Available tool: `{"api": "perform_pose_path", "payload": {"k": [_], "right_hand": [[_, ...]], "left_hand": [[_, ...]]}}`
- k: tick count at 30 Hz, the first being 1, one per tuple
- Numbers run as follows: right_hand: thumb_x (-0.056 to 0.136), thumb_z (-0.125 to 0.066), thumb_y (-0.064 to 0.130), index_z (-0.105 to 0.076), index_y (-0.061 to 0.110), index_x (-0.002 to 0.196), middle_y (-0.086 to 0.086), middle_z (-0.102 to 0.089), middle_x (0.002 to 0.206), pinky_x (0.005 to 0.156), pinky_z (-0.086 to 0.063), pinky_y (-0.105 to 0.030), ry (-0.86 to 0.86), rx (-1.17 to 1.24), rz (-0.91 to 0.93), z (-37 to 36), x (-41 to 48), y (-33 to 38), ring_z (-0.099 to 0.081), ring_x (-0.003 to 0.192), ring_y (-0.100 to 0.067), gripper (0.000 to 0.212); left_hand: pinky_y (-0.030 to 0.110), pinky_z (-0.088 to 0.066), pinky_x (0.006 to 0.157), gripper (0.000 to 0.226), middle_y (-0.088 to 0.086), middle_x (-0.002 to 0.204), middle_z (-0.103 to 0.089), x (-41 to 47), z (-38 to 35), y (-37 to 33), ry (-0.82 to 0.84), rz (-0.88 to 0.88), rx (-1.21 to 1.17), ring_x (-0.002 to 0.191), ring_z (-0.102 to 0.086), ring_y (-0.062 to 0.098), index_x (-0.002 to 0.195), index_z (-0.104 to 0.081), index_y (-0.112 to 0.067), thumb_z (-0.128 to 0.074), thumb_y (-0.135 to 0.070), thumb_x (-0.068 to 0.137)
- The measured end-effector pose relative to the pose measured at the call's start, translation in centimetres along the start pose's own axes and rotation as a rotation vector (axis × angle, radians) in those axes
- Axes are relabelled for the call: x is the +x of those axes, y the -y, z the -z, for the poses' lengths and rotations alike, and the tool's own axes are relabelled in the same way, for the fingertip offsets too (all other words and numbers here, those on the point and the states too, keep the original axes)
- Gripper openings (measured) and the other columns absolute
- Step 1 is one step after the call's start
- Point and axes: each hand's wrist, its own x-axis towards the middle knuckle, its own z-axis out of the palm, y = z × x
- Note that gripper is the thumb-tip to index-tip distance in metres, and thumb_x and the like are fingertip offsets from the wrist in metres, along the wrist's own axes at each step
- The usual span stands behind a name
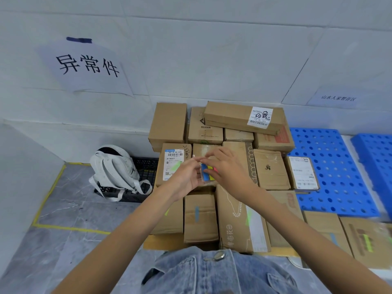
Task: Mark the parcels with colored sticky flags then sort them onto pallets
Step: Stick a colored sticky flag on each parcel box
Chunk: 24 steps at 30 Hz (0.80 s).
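A small flat pad of sticky flags, showing glossy strips of blue, yellow and pink inside a clear sleeve, is hovering above the middle of the parcel stack, well in from its edges. The left hand is cupping the pad from below with curled fingers. The right hand is arching over it, thumb and forefinger pinching narrowly at the pad's top edge, so both hands are holding it. Beneath, the brown cardboard parcels are lying flat and tightly packed; they are rectangular, matte and creased, and some are carrying white printed labels. A green flag is sticking to the labelled box at the stack's left edge, and a blue flag to a box near the stack's front edge. Along the stack's right edge a blue plastic pallet, perforated with round holes, is lying flat, with a 2nd blue pallet just beyond it. By the stack's left edge a white fabric backpack is leaning on a black lattice crate. A paper sign is hanging on the white wall.
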Motion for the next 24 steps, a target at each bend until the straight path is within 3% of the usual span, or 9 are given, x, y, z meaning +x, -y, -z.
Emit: {"api": "perform_pose_path", "payload": {"k": [5, 10, 13, 17, 22, 24], "right_hand": [[0.067, -0.079, 0.016, -0.068, 0.019, 0.083, -0.001, -0.062, 0.094, 0.090, -0.038, -0.031, -0.070, -0.018, -0.007, -0.5, 0.1, 0.3, -0.058, 0.099, -0.025, 0.020], [0.061, -0.082, 0.014, -0.062, 0.017, 0.071, 0.000, -0.058, 0.081, 0.074, -0.042, -0.026, -0.124, 0.002, -0.036, -1.0, 0.5, 0.4, -0.054, 0.085, -0.018, 0.023], [0.058, -0.083, 0.010, -0.064, 0.012, 0.070, -0.004, -0.056, 0.076, 0.072, -0.032, -0.024, -0.180, -0.008, -0.010, -1.5, 0.7, 0.3, -0.041, 0.083, -0.016, 0.023], [0.056, -0.084, 0.007, -0.064, 0.013, 0.068, -0.004, -0.055, 0.074, 0.070, -0.026, -0.025, -0.218, -0.082, 0.073, -1.8, 0.5, 0.5, -0.039, 0.080, -0.017, 0.024], [0.060, -0.081, 0.010, -0.062, 0.018, 0.071, 0.000, -0.054, 0.082, 0.074, -0.036, -0.029, -0.104, -0.196, 0.105, -3.2, -0.1, 0.7, -0.046, 0.086, -0.019, 0.024], [0.063, -0.081, 0.013, -0.063, 0.017, 0.072, 0.000, -0.054, 0.083, 0.069, -0.043, -0.030, -0.061, -0.145, 0.081, -3.5, -0.1, 0.6, -0.048, 0.084, -0.020, 0.020]], "left_hand": [[0.035, -0.058, 0.066, 0.033, 0.017, 0.096, -0.060, 0.3, 0.2, 0.4, -0.034, 0.009, -0.005, 0.078, -0.065, 0.020, 0.128, -0.044, -0.001, -0.032, -0.003, 0.098], [0.028, -0.056, 0.062, 0.026, 0.016, 0.091, -0.062, 0.4, 0.3, 0.7, -0.043, 0.018, -0.040, 0.075, -0.064, 0.019, 0.118, -0.051, -0.003, -0.045, -0.017, 0.097], [0.028, -0.056, 0.062, 0.018, 0.014, 0.091, -0.060, 0.9, 0.5, 1.1, -0.112, -0.006, -0.023, 0.075, -0.063, 0.019, 0.110, -0.052, -0.003, -0.042, -0.010, 0.097], [0.031, -0.056, 0.069, 0.019, 0.014, 0.090, -0.057, 1.7, 0.9, 1.6, -0.219, -0.041, -0.006, 0.073, -0.061, 0.020, 0.110, -0.048, -0.006, -0.034, -0.002, 0.099], [0.021, -0.048, 0.046, 0.014, 0.011, 0.083, -0.053, 3.0, 1.6, 1.5, -0.391, -0.064, -0.008, 0.060, -0.052, 0.016, 0.097, -0.046, -0.013, -0.037, -0.002, 0.097], [0.022, -0.046, 0.046, 0.013, 0.008, 0.082, -0.053, 4.0, 2.2, 1.4, -0.465, -0.053, 0.027, 0.063, -0.052, 0.014, 0.100, -0.045, -0.015, -0.037, -0.005, 0.098]]}}
